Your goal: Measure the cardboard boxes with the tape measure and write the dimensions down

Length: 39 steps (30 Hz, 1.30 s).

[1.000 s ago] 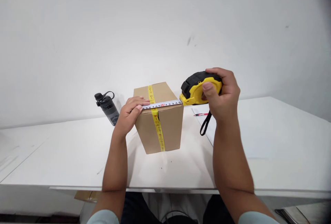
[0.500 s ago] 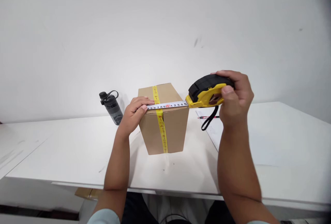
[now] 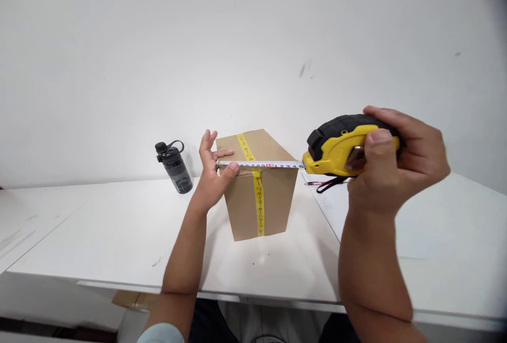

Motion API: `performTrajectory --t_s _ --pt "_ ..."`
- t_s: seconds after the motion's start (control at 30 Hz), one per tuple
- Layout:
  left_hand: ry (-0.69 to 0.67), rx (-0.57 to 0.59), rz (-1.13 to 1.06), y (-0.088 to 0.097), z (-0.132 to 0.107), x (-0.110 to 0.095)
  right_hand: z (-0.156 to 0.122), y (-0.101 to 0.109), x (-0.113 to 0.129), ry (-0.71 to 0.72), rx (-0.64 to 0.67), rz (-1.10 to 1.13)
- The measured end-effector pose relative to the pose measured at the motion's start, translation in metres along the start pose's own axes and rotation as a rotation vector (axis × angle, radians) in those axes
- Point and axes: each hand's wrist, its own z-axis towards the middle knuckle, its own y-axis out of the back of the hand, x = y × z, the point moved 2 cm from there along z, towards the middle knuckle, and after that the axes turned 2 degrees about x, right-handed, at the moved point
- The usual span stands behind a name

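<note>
A brown cardboard box [image 3: 269,203] sealed with yellow tape stands on the white table [image 3: 99,232]. A white measuring tape blade [image 3: 273,164] runs across the box's top front edge. My left hand [image 3: 212,174] pinches the blade's end at the box's left corner between thumb and forefinger, the other fingers raised. My right hand [image 3: 400,161] is closed round the yellow and black tape measure case [image 3: 340,148], held in the air to the right of the box, with the thumb on its side.
A dark water bottle [image 3: 176,166] stands left of the box near the wall. A sheet of paper [image 3: 356,211] with a red pen [image 3: 317,182] lies on the table to the right. A piece of cardboard [image 3: 129,298] shows below the table's front edge.
My right hand has drawn the tape case to the right and nearer to me. My left hand has lifted off the box top, its fingers now raised while still pinching the blade's end.
</note>
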Motion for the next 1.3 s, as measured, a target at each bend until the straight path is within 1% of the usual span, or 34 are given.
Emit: performTrajectory --t_s 0.1,0.17,0.23,0.27,0.3,0.37,0.43,0.53,0.63,0.73,0.8,0.87,0.93,1.07,1.17,1.3 --pt "-0.004 -0.053 -0.032 -0.003 0.000 -0.001 0.000 0.000 0.006 0.142 -0.080 -0.096" --pt "-0.015 -0.088 -0.038 -0.007 0.000 -0.003 0.000 0.001 0.007 0.268 -0.138 -0.186" --pt "-0.032 -0.099 -0.028 -0.010 -0.001 -0.006 0.000 0.004 0.006 0.361 -0.176 -0.255" --pt "-0.043 -0.096 -0.019 -0.012 -0.002 -0.007 0.000 0.005 0.005 0.380 -0.186 -0.270" --pt "-0.051 -0.090 -0.009 -0.015 -0.003 -0.009 -0.001 0.007 0.005 0.372 -0.198 -0.269" --pt "-0.066 -0.093 0.017 -0.019 -0.005 -0.012 -0.003 0.007 0.005 0.298 -0.196 -0.254" --pt "-0.089 -0.129 0.046 -0.025 -0.008 -0.016 -0.006 0.004 0.007 0.252 -0.174 -0.251" --pt "-0.132 -0.217 0.089 -0.035 -0.014 -0.022 -0.013 -0.006 0.009 0.228 -0.073 -0.252" --pt "-0.199 -0.278 0.134 -0.042 -0.017 -0.029 -0.021 -0.016 0.006 0.203 -0.021 -0.211" --pt "-0.257 -0.318 0.146 -0.041 -0.018 -0.031 -0.026 -0.022 0.004 0.185 -0.006 -0.184" --pt "-0.284 -0.343 0.106 -0.037 -0.017 -0.031 -0.027 -0.023 0.005 0.183 0.016 -0.173" --pt "-0.307 -0.329 0.050 -0.033 -0.016 -0.030 -0.026 -0.022 0.007 0.192 0.025 -0.179" --pt "-0.334 -0.282 0.023 -0.030 -0.015 -0.028 -0.023 -0.022 0.009 0.199 0.005 -0.202" --pt "-0.400 -0.195 0.052 -0.030 -0.017 -0.025 -0.018 -0.022 0.011 0.160 -0.010 -0.223" --pt "-0.447 -0.181 0.066 -0.032 -0.019 -0.025 -0.017 -0.022 0.009 0.141 0.006 -0.198" --pt "-0.500 -0.166 0.038 -0.032 -0.019 -0.026 -0.021 -0.023 -0.001 0.099 0.049 -0.168"
